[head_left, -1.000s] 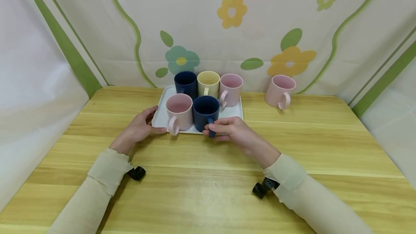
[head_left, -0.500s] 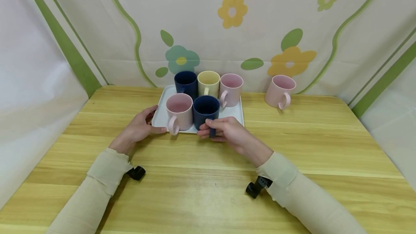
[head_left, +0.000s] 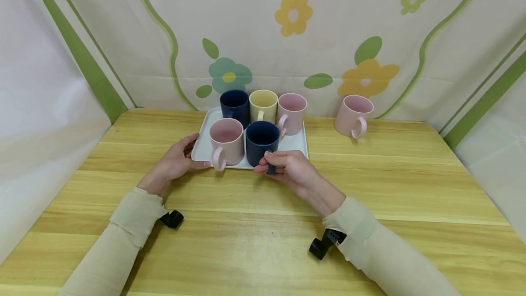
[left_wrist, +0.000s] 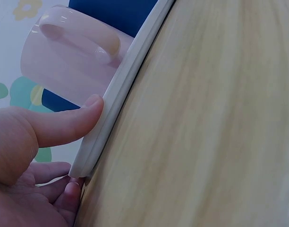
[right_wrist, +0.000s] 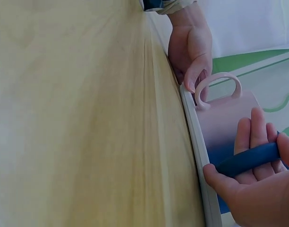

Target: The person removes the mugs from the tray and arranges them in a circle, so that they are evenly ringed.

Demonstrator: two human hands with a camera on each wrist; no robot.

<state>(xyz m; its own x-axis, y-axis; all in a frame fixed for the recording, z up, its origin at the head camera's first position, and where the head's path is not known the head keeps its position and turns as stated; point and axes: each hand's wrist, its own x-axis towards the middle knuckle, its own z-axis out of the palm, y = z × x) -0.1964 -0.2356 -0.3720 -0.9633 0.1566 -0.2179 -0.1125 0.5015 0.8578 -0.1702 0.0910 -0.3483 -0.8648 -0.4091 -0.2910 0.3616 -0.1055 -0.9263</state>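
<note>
As L fingers (left_wrist: 51, 171) grip tray (head_left: 295, 141) edge | R fingers (right_wrist: 258, 128) pinch navy mug (head_left: 258, 147) | room rt.

There are 3 pink mugs (head_left: 233, 149), 2 navy mugs (head_left: 256, 150), 1 yellow mug (head_left: 269, 112), 1 white tray (head_left: 203, 144) and 1 wooden table (head_left: 246, 241). 1 left hand (head_left: 176, 161), 1 right hand (head_left: 297, 171), 2 sleeves (head_left: 107, 245), 4 printed flowers (head_left: 303, 16) and 4 printed leaves (head_left: 318, 81) show.
</note>
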